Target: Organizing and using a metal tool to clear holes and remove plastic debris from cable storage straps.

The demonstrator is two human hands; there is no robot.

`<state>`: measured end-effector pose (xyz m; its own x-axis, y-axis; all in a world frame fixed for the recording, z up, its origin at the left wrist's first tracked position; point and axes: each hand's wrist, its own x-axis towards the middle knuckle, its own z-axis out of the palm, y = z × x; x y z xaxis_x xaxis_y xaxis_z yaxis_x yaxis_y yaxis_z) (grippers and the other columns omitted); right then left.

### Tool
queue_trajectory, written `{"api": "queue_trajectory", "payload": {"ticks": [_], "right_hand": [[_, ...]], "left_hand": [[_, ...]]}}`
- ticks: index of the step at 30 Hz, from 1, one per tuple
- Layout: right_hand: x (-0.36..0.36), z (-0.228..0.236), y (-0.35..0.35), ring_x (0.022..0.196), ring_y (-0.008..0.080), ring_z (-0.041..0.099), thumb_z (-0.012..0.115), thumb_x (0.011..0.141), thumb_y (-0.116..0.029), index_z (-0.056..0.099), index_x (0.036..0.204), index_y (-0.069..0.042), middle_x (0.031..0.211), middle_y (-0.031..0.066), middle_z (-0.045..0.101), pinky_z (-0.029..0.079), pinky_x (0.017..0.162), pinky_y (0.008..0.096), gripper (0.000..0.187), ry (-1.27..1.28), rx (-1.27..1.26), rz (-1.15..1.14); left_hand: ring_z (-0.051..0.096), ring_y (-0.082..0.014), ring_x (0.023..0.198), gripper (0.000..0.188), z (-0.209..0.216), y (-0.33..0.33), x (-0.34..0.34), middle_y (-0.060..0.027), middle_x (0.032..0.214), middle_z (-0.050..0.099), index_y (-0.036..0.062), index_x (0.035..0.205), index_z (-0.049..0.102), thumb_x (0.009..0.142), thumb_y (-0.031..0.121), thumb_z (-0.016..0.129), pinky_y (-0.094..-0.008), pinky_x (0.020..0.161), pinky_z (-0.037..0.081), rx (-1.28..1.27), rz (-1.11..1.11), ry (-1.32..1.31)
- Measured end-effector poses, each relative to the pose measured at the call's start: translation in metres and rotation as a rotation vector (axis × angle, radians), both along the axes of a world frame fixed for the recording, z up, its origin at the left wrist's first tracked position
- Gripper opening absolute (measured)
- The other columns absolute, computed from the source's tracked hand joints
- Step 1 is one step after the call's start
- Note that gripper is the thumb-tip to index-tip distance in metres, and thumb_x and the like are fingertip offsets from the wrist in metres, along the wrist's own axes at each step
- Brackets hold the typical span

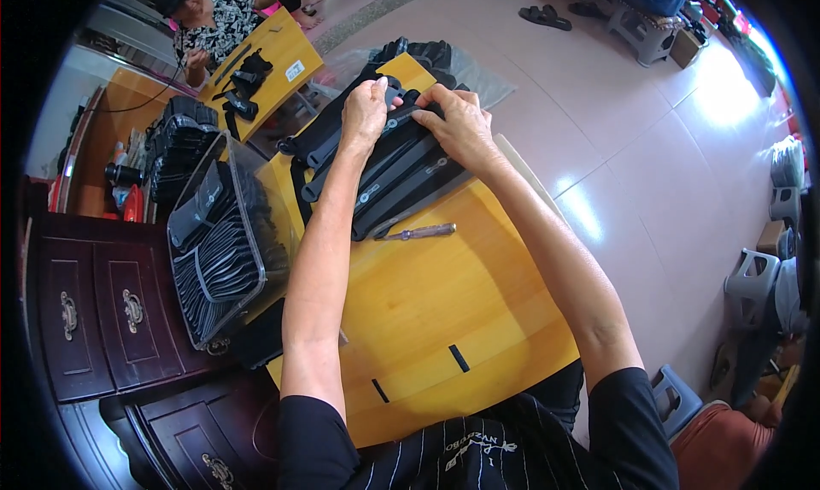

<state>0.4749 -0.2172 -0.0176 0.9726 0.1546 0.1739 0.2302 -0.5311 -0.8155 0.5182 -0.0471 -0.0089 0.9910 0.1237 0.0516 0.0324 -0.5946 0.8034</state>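
Several long black straps (400,184) lie side by side across the far part of the yellow table (427,302), each with a small pale round mark. Above their far ends, my left hand (366,114) is closed with its fingertips on a dark piece. My right hand (458,124) is beside it, thumb and forefinger pinched on the end of a black strap (401,123). Exactly how the two pieces meet is hidden by the fingers. Nearer to me, a screwdriver (423,232) with a translucent purplish handle rests on the table by the straps.
A clear plastic bin (256,287) of bundled black straps stands left of the table, beside dark wooden drawers (137,311). Two short black strips (459,358) are on the near tabletop. A person (213,29) sits at another yellow table (286,41). Grey stools (752,276) stand right.
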Motion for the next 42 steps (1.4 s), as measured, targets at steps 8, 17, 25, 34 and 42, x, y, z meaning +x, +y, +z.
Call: {"api": "queue_trajectory", "payload": {"ticks": [8,17,25,34,42], "right_hand": [[0.004,0.006,0.030,0.103,0.0307,0.059,0.055,0.094,-0.029,0.052,0.110,-0.001,0.099,0.0170,0.062,0.040,0.092,0.0458,0.033,-0.370,-0.112,0.009],[-0.001,-0.005,0.036,0.095,0.0298,0.057,0.049,0.097,-0.023,0.059,0.108,-0.010,0.099,0.0103,0.059,0.046,0.086,0.0397,0.020,-0.432,-0.220,0.027],[-0.004,-0.003,0.033,0.097,0.0275,0.056,0.049,0.096,-0.036,0.064,0.109,-0.014,0.099,0.0099,0.056,0.047,0.084,0.0395,0.030,-0.469,-0.300,0.004],[0.001,0.000,0.037,0.101,0.0295,0.056,0.049,0.096,-0.036,0.066,0.101,-0.013,0.100,0.0100,0.057,0.046,0.086,0.0421,0.030,-0.420,-0.333,0.079],[0.005,0.007,0.047,0.108,0.0314,0.053,0.049,0.095,-0.036,0.070,0.102,-0.013,0.109,0.0110,0.058,0.046,0.085,0.0451,0.032,-0.325,-0.439,0.061]], "left_hand": [[0.062,-0.0165,0.078,0.038,-0.004,0.007,0.002,-0.0104,0.085,0.068,-0.0028,0.100,0.063,0.099,0.032,0.047,-0.0327,0.077,0.048,-0.061,-0.083,-0.117],[0.057,-0.0107,0.070,0.030,0.003,0.013,0.003,-0.0070,0.085,0.064,0.0026,0.097,0.062,0.100,0.029,0.049,-0.0258,0.066,0.048,-0.625,0.100,0.064],[0.058,-0.0145,0.074,0.026,-0.003,0.025,-0.007,-0.0089,0.088,0.064,0.0036,0.101,0.056,0.101,0.028,0.047,-0.0279,0.067,0.049,-1.115,0.156,-0.105],[0.058,-0.0210,0.077,0.041,-0.021,0.070,0.006,-0.0103,0.087,0.062,0.0021,0.105,0.053,0.103,0.039,0.035,-0.0368,0.073,0.049,-1.945,0.619,0.072],[0.060,-0.0150,0.091,0.047,0.014,0.027,-0.024,-0.0099,0.105,0.064,-0.0002,0.120,0.055,0.090,0.034,0.066,-0.0296,0.083,0.049,-0.847,-0.122,-0.055]]}}
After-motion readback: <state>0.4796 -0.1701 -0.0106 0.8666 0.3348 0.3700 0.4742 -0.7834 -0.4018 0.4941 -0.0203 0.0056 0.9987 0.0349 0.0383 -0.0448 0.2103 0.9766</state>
